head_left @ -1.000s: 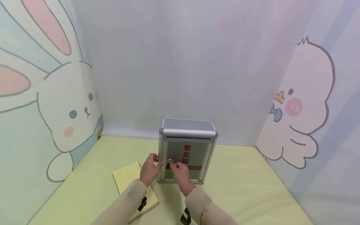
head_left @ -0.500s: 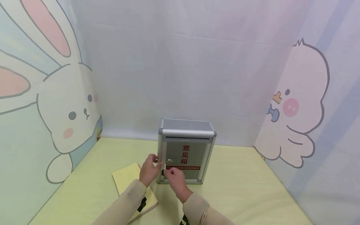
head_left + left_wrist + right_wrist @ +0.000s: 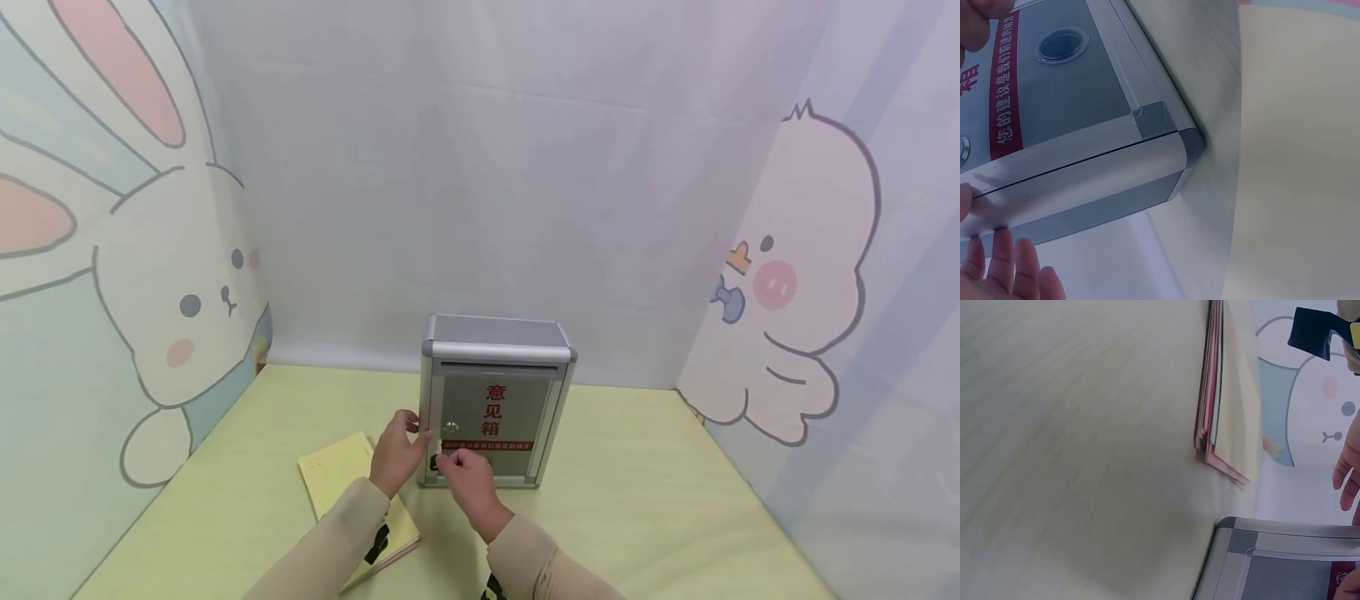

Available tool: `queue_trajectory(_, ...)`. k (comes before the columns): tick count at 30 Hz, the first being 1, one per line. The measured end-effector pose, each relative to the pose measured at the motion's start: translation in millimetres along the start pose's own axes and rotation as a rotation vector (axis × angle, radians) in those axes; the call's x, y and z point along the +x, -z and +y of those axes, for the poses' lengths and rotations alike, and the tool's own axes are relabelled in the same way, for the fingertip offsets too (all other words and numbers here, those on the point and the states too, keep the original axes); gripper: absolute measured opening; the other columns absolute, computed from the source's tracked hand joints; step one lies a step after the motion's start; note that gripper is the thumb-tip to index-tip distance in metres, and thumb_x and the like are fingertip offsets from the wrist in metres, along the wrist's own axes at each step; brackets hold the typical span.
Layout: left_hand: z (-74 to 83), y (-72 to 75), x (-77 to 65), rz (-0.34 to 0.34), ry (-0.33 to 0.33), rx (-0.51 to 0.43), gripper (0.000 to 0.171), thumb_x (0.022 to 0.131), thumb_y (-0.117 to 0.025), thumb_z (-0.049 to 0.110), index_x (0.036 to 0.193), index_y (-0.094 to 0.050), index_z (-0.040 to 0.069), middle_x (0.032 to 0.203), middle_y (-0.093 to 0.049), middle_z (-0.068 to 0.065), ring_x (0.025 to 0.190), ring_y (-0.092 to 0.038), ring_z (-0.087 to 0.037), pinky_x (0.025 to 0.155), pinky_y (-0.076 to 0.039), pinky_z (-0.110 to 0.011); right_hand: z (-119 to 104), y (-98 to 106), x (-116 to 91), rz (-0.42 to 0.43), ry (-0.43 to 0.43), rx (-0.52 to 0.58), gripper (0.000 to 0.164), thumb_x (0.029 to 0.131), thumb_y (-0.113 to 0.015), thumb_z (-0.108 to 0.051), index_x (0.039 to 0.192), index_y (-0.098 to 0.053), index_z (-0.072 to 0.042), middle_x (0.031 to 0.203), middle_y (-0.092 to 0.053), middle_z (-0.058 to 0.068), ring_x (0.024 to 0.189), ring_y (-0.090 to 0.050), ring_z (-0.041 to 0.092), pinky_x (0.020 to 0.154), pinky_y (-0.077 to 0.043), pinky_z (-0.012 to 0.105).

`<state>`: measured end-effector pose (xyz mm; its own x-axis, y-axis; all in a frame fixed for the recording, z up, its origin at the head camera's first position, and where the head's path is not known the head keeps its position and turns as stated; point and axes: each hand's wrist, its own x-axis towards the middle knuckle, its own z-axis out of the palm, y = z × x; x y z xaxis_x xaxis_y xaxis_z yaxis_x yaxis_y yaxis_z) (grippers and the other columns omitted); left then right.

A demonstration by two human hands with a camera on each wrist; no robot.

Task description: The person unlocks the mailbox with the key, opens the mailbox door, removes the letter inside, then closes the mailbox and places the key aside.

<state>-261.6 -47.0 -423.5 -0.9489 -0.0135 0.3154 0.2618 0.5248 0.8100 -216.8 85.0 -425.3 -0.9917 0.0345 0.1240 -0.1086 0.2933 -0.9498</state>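
A grey metal suggestion box (image 3: 498, 408) with red lettering stands upright on the table, its front door closed. My left hand (image 3: 400, 454) rests at its left edge, thumb by the front frame and fingertips on the side panel, as the left wrist view shows. A round silver lock (image 3: 451, 427) sits on the door's left part. Just below it, my right hand (image 3: 471, 483) pinches a small key (image 3: 435, 462) with a black head and a bright metal part, held in front of the door and apart from the lock.
Yellow-covered notebooks (image 3: 337, 475) lie stacked on the table, partly under the left forearm. The pale yellow table (image 3: 637, 500) extends to the right of the box. Printed cloth walls (image 3: 480, 167) enclose the back and sides.
My right hand has drawn the key away from the lock, down and left, and then stayed nearly still. My left hand has kept its place at the box's edge.
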Motion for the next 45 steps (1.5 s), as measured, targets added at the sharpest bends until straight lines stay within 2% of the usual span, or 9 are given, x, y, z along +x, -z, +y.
queue_trajectory(12,-2.0,-0.3,0.0,-0.003,0.002,-0.01,0.03,0.091,-0.063,0.015,0.112,-0.052,-0.003,0.103,-0.061,-0.018,0.081,-0.06,-0.028,0.067,-0.048,-0.042,7,3,-1,-0.017,0.016,0.001,0.028,0.09,-0.063,-0.017,0.068,-0.054,-0.004,0.06,-0.043,-0.004,0.054,-0.037,0.012,0.052,-0.033,0.028)
queue_trajectory(20,-4.4,-0.6,-2.1,-0.023,0.019,-0.031,0.029,0.092,-0.063,0.014,0.113,-0.052,-0.003,0.104,-0.062,-0.018,0.079,-0.061,-0.027,0.065,-0.048,-0.039,15,7,-4,-0.087,-0.015,-0.051,0.029,0.091,-0.061,-0.015,0.065,-0.052,-0.006,0.054,-0.039,-0.005,0.048,-0.033,0.009,0.047,-0.03,0.025)
queue_trajectory(28,-10.7,1.6,-4.0,-0.001,-0.072,-0.079,0.026,0.093,-0.059,0.016,0.108,-0.052,-0.003,0.093,-0.061,-0.018,0.071,-0.055,-0.023,0.059,-0.046,-0.036,17,12,-1,-0.126,-0.038,-0.135,0.028,0.093,-0.059,-0.018,0.067,-0.054,-0.006,0.053,-0.04,-0.006,0.047,-0.034,0.008,0.044,-0.029,0.024)
queue_trajectory(35,-9.2,0.8,-2.9,-0.033,0.014,-0.052,0.022,0.092,-0.059,0.007,0.11,-0.053,-0.003,0.093,-0.063,-0.016,0.072,-0.056,-0.023,0.062,-0.046,-0.036,31,20,1,-0.176,-0.12,-0.213,0.044,0.091,-0.059,-0.016,0.055,-0.035,-0.018,0.048,-0.033,-0.008,0.042,-0.029,0.007,0.042,-0.026,0.023)
queue_trajectory(38,-10.2,0.3,-2.4,-0.037,0.019,-0.043,0.022,0.092,-0.059,0.007,0.11,-0.053,-0.003,0.093,-0.064,-0.015,0.072,-0.056,-0.022,0.061,-0.046,-0.035,38,24,1,-0.206,-0.128,-0.214,0.042,0.09,-0.059,-0.014,0.055,-0.036,-0.018,0.046,-0.033,-0.008,0.042,-0.029,0.007,0.043,-0.026,0.024)
queue_trajectory(40,-11.9,-0.4,-1.8,-0.04,0.021,-0.043,0.022,0.091,-0.058,0.007,0.11,-0.053,-0.003,0.093,-0.064,-0.015,0.073,-0.057,-0.022,0.062,-0.046,-0.035,42,26,1,-0.226,-0.133,-0.208,0.034,0.09,-0.059,-0.013,0.059,-0.046,-0.014,0.046,-0.033,-0.008,0.041,-0.029,0.007,0.042,-0.026,0.024)
queue_trajectory(45,-14.7,-1.0,-1.9,-0.045,0.019,-0.052,0.022,0.091,-0.058,0.005,0.11,-0.053,-0.004,0.092,-0.064,-0.015,0.073,-0.058,-0.023,0.063,-0.047,-0.036,49,28,-1,-0.238,-0.159,-0.255,0.033,0.089,-0.06,-0.013,0.059,-0.047,-0.013,0.043,-0.034,-0.008,0.041,-0.027,0.007,0.041,-0.023,0.023)
